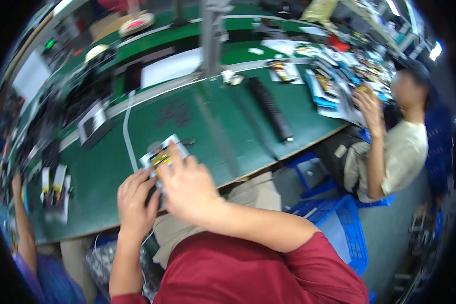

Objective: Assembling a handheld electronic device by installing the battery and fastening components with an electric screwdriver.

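A small white packaging card with a yellow and black print lies on the green bench in front of me, partly covered by my fingers. My left hand grips its near left edge, fingers and thumb closed around it. Over the card reaches my right hand, its index finger stretched out and pressing on the surface, thumb apart from it. Whether a small part sits beneath those fingertips is hidden. Just beyond the card lie a few small dark pieces. Farther back is a loose scatter of small black parts.
A long black rolled bundle lies to the right on the bench. A grey-white box stands at left, near packaged cards. Co-workers sit on both sides; the right one is beside a heap of cards. A blue crate stands on the floor.
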The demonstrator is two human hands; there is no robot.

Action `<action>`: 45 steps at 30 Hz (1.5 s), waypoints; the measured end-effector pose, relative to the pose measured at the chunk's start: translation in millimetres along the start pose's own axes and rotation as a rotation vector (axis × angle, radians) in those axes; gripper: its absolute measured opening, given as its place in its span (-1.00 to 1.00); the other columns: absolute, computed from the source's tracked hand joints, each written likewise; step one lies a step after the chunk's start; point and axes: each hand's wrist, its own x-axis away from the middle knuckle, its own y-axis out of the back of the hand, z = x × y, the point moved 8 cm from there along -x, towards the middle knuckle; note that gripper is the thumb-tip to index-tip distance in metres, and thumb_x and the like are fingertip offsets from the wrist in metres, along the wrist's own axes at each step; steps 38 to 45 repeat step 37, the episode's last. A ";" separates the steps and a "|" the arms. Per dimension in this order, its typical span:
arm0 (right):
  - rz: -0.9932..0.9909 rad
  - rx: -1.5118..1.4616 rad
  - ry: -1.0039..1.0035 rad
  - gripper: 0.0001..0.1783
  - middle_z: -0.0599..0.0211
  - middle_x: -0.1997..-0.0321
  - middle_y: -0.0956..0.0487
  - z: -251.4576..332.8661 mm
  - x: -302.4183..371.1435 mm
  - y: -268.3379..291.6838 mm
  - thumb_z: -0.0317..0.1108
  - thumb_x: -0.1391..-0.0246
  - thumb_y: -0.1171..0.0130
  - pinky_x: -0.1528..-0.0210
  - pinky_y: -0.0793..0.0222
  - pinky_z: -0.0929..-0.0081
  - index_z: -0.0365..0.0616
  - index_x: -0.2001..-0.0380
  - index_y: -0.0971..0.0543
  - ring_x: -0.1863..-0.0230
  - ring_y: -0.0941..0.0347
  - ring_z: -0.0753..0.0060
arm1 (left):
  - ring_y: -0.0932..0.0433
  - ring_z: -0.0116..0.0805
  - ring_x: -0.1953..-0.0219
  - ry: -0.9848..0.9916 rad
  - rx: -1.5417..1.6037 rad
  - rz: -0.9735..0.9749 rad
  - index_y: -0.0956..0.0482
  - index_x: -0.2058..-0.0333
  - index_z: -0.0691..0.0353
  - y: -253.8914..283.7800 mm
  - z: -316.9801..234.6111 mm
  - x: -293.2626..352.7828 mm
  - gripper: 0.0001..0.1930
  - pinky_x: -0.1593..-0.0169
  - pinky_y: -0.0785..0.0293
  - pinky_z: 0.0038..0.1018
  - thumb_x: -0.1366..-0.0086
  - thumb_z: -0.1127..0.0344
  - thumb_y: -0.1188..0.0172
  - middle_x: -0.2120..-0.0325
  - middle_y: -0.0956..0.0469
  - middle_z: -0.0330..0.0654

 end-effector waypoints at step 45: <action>0.161 -1.647 -0.211 -0.47 0.00 -0.17 -0.53 -101.9 -140.9 -26.3 -0.42 -0.34 -0.19 0.17 -0.77 0.31 -0.20 -0.29 -0.27 -0.03 -0.65 0.11 | -0.68 -0.46 0.31 0.417 1.248 0.001 -0.39 -0.30 0.26 -56.3 84.9 -138.2 -0.48 0.35 -0.54 -0.60 -0.45 0.25 -0.28 0.12 -0.67 -0.14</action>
